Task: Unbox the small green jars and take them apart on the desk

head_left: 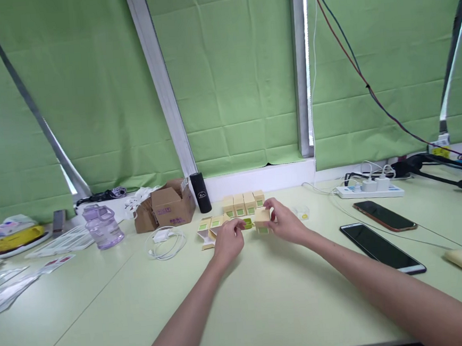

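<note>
Right grip (286,222) pinches the box (262,218) from the right, left grip (229,239) a green piece (248,223).

Right hand (286,222) grips small box (261,216); left hand (229,241) holds green piece (248,224) (four boxes (239,203) behind).

On the worktop (242,311), a small container (248,223) sits between the left fingers (238,225) and a small box (261,217) in the right fingers (271,204). Cartons (204,225) lie just left of the left fingers; a row of boxes (239,201) stands behind the container. Farther left come a coiled cable (163,235), then a bottle (103,231). Behind the cable is a cardboard box (173,204), left of a tumbler (200,193). Two phones (381,246) lie right, before a power strip (390,192).
</note>
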`<state>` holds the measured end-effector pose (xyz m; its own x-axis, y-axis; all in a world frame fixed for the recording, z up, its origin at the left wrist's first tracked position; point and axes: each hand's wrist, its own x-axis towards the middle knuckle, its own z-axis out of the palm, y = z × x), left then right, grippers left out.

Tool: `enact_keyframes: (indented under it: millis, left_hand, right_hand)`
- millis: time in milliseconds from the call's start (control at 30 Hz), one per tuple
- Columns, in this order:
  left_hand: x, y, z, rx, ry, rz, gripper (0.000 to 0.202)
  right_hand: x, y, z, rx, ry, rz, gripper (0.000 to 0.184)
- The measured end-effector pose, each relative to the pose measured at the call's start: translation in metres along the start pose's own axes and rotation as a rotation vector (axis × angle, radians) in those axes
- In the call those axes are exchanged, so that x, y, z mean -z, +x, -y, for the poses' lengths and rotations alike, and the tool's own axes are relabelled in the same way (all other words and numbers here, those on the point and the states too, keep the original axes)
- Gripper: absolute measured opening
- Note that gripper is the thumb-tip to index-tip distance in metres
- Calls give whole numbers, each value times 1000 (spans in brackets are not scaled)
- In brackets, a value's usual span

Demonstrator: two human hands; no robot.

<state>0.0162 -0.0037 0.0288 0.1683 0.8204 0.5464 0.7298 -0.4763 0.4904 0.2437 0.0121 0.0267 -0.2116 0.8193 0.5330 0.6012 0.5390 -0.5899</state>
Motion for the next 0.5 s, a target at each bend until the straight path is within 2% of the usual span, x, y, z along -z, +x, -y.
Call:
enact_keyframes:
  millis: [133,200,267,333,500]
  left_hand:
    - [-12,6,-6,96,-219,10,31]
    - [-19,6,-8,141,-322,12,30]
    - [-27,3,-8,184,-416,2,31]
    - [-34,-1,-6,241,-514,-2,35]
    - [-40,-10,-1,306,-755,57,41]
  right_hand:
    - [-8,-40,6,-23,210,116,43]
    - [-9,-50,5,-30,265,145,52]
    - [-9,-56,0,-44,322,177,64]
    - [-8,-58,-7,-69,379,204,68]
    - [-9,-55,-20,-89,474,187,55]
